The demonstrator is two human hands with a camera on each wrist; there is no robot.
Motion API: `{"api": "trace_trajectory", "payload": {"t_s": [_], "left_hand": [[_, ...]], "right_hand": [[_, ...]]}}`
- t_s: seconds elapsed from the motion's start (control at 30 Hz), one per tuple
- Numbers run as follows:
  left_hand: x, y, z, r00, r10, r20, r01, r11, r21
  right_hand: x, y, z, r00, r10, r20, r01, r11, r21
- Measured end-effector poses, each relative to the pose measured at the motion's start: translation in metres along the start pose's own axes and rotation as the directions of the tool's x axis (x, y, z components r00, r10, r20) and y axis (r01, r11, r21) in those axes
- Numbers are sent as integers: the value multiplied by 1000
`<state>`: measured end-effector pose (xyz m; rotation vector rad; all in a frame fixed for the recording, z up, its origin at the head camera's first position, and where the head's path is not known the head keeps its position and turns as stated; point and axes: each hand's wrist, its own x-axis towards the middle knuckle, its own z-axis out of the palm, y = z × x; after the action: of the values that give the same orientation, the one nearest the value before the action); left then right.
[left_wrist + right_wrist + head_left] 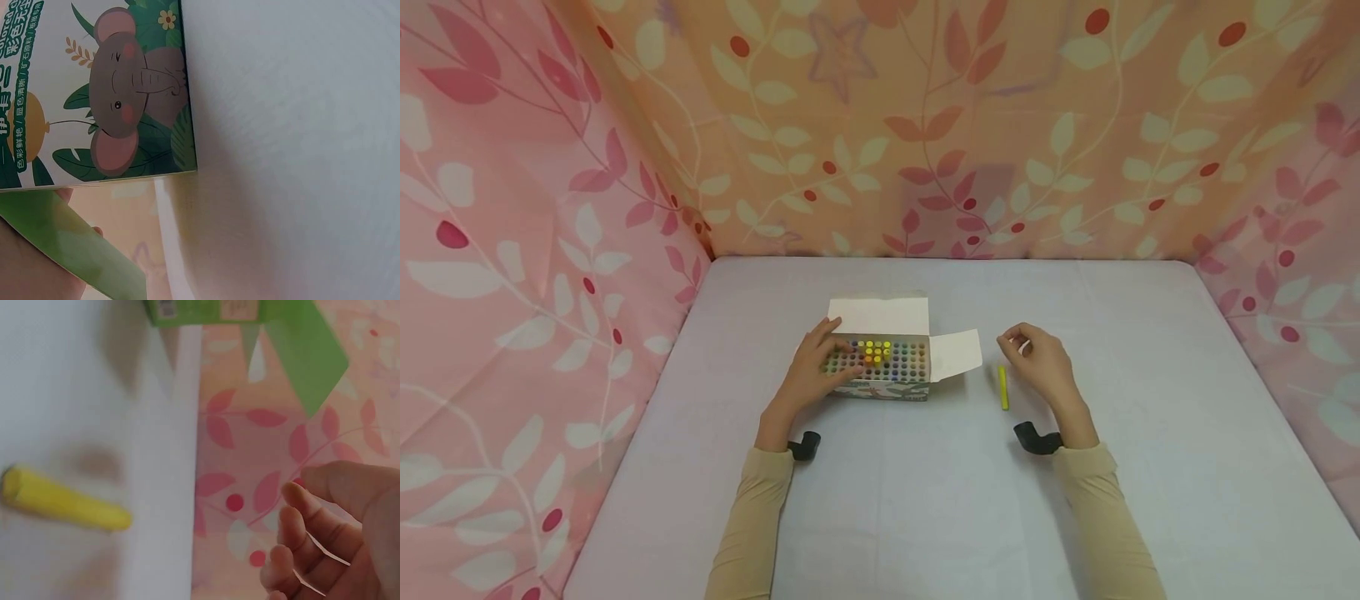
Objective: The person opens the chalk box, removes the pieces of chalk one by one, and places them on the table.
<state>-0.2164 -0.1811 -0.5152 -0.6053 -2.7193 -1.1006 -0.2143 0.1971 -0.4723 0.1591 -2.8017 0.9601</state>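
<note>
An uncovered chalk box [880,390] holds rows of coloured chalk sticks, with several yellow ones [877,350] rising above the others. Over the left end of this box lies my left hand [811,365], its fingers spread and loosely bent. Part of that hand [37,269] shows behind a green flap [75,244] in the left wrist view. One yellow chalk stick [1003,388] lies on the table right of the box. Just beyond and right of it, my right hand [1036,358] hovers with loosely curled fingers. Between its thumb and fingers [294,519] nothing is held.
White lid flaps [878,317] stick out at the back and right side [956,355] of the box. A white cloth covers the table [910,500]. Patterned curtains [925,125] hang behind it and at both sides. Black wrist devices [1036,439] sit below both wrists.
</note>
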Motion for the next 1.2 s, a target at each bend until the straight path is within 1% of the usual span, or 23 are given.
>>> {"api": "trace_trajectory", "payload": {"t_s": [0.1,0.2,0.3,0.4,0.53,0.63,0.73,0.93,1.07,1.2], "left_hand": [[0,0,0,1000,1,0,-1,1000,-5],[0,1,0,1000,-1,-3,1,1000,-4],[0,0,0,1000,-6,-4,6,1000,-2],[-1,0,0,1000,-10,-8,10,1000,1],[-1,0,0,1000,3,-9,-3,1000,-5],[-1,0,-1,1000,12,-8,-12,1000,-10],[-1,0,-1,1000,10,-6,-10,1000,-10],[-1,1,-1,1000,7,-3,-7,1000,-7],[-1,-1,0,1000,8,-10,-8,1000,-5],[-1,-1,0,1000,6,-9,-6,1000,-12]], "right_hand": [[1,-13,-2,996,-56,-74,59,997,40],[3,-25,-2,985,-114,-127,124,990,72],[5,-36,1,974,-164,-155,181,978,106],[7,-48,4,967,-202,-155,223,965,139],[9,-61,12,961,-243,-134,263,952,158],[10,-70,20,956,-271,-109,285,947,147],[11,-79,30,953,-293,-71,300,945,131],[15,-95,47,950,-312,24,307,944,121],[19,-106,57,933,-355,61,349,933,92],[22,-114,67,911,-401,96,396,916,67]]}}
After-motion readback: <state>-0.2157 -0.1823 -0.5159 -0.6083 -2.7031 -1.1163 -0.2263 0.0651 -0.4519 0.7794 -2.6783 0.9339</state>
